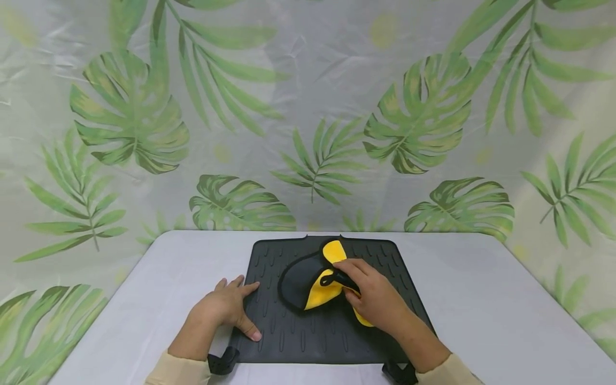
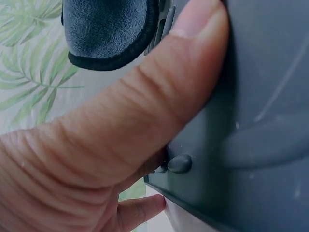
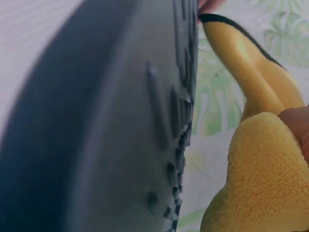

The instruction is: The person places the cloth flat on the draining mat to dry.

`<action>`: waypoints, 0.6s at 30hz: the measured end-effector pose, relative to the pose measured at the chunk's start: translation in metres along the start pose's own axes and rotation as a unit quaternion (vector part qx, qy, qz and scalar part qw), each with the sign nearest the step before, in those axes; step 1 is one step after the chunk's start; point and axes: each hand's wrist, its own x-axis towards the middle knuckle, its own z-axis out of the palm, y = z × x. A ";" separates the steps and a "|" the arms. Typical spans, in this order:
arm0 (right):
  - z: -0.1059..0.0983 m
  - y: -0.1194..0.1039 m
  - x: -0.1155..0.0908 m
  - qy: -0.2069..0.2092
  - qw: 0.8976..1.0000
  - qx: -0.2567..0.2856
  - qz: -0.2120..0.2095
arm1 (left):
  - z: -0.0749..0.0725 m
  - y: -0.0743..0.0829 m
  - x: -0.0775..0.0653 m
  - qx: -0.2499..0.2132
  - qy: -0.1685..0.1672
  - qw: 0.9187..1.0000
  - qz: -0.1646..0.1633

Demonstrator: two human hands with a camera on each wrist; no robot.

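Observation:
A black ridged mat (image 1: 289,334) lies on the white table. My left hand (image 1: 226,307) spreads its fingers over the mat's left edge, its thumb resting on the surface. In the left wrist view, the thumb (image 2: 145,92) stretches along the dark mat. My right hand (image 1: 377,294) grips a bunched cleaning cloth, grey on one face and yellow on the other (image 1: 321,293), with black edging. The cloth is over the middle of the mat. A black looped piece (image 1: 337,279) shows by the right fingers; its kind is unclear. Plush yellow folds (image 3: 268,169) fill the right wrist view's lower right.
White tabletop (image 1: 481,299) extends on both sides of the mat. Behind it hangs a pale curtain (image 1: 317,107) printed with green leaves. Black wrist-worn devices (image 1: 223,361) sit at both wrists near the mat's front corners.

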 end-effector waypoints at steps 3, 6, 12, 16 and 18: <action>0.003 -0.001 0.000 0.004 1.000 0.013 -0.011 | 0.001 0.000 0.001 -0.001 0.000 1.000 0.000; 0.005 -0.002 -0.001 0.007 1.000 0.020 -0.017 | 0.001 0.000 0.002 -0.002 -0.001 1.000 0.001; 0.007 -0.002 -0.002 -0.009 1.000 0.021 -0.011 | 0.001 0.000 0.002 0.000 0.001 1.000 0.003; 0.007 -0.002 -0.002 -0.030 0.999 0.014 0.001 | 0.000 0.000 0.000 -0.001 0.005 1.000 0.005; 0.007 -0.002 -0.001 -0.036 0.999 0.009 0.010 | 0.000 -0.001 -0.001 -0.002 0.005 1.000 0.006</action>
